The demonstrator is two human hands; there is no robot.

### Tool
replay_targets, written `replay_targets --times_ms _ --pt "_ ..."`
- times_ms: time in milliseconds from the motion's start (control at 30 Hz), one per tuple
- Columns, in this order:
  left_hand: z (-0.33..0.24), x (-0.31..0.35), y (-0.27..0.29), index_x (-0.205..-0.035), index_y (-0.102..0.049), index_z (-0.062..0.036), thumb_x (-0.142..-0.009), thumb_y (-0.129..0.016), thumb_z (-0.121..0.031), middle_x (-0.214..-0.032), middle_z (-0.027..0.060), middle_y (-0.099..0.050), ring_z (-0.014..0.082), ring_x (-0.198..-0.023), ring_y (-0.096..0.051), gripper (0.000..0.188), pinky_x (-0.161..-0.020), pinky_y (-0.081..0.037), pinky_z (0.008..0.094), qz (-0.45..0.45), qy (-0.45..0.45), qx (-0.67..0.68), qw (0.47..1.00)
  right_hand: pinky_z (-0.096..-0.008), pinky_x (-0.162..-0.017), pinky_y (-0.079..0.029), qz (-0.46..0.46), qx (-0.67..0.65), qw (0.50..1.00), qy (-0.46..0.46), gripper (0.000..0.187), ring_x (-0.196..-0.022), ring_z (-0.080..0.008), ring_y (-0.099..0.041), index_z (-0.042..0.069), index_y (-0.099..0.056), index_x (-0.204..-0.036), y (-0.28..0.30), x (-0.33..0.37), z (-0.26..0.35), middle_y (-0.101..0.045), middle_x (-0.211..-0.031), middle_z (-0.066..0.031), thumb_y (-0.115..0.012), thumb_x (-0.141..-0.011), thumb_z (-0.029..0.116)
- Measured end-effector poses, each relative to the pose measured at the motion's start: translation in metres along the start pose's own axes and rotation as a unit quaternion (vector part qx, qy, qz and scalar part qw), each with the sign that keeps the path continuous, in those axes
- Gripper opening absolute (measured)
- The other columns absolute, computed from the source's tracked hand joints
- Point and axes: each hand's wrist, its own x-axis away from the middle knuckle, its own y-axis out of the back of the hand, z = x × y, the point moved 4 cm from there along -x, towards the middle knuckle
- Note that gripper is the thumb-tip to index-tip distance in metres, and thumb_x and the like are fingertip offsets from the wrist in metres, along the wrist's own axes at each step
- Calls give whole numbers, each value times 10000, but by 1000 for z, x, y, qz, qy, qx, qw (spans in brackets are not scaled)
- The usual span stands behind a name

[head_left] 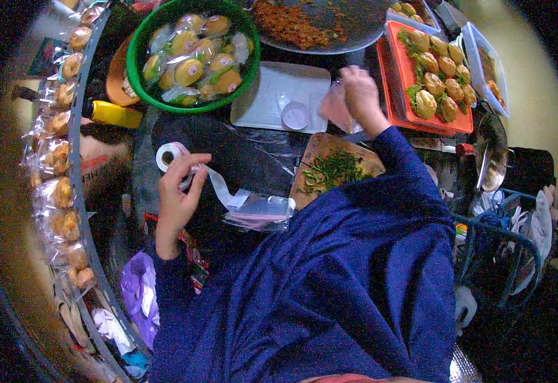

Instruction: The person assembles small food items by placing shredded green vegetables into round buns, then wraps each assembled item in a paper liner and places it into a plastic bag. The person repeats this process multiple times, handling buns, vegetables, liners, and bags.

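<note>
My left hand [182, 191] is curved around a white roll of label tape [166, 155], thumb and forefinger at its right side. A loose strip [218, 185] runs from the roll down to a small stack of clear plastic bags [260, 214]. Farther off to the right, my right hand [361, 96] has its fingers closed on a clear, pinkish plastic bag [336, 107]. That bag hangs beside a white tray [269, 96], on which a small round white dish [295, 115] sits. Chopped green leaves [333, 171] lie on a wooden cutting board [371, 163] close to my body.
A green basket [251, 76] of wrapped buns stands far left, near a yellow bottle [117, 114]. A large pan [355, 38] holds orange filling. Filled buns sit on an orange tray [413, 121]. A knife [445, 147] lies right. Wrapped snacks [62, 191] line the left rack.
</note>
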Motion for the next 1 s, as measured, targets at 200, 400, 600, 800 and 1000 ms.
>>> replay_targets --times_ms 200,400,600,800,1000 --pt "-26 -6 -16 -956 -639 -27 -806 -614 -44 -1043 105 -659 298 -1057 -575 153 -945 -411 393 -26 -129 -6 991 -434 -610 -537 242 -109 949 169 167 -723 -308 -667 73 -692 -796 -23 29 119 -672 -827 -150 -591 -786 206" --pt "-42 -11 -21 -977 -639 -24 -802 -623 -40 -1056 117 -653 281 -1045 -583 176 -947 -410 377 -5 -112 90 990 -441 -669 -521 228 -116 963 78 175 -767 -282 -673 72 -697 -816 -12 9 126 -682 -838 -142 -600 -786 214" --pt "-24 -24 -59 -1439 -199 -94 -903 -588 -216 -1437 136 -324 267 -1289 -372 673 -1003 -360 382 72 5 269 960 -355 -644 -505 192 -497 845 46 254 -681 -217 -654 17 -670 -825 90 20 110 -673 -729 -119 -665 -796 269" --pt "-24 -28 -104 -1380 -308 -43 -902 -567 -276 -1231 103 -493 188 -1086 -528 592 -952 -419 327 205 107 543 807 -315 -634 -502 110 -638 762 12 236 -662 -165 -644 35 -655 -768 150 63 132 -653 -709 -84 -758 -746 247" --pt "-32 -20 -98 -1320 -367 -37 -835 -610 -276 -1187 111 -517 198 -1081 -539 593 -925 -440 323 215 131 554 794 -279 -625 -487 209 -731 650 5 260 -667 -101 -609 33 -689 -796 130 66 143 -674 -719 -59 -766 -752 277"
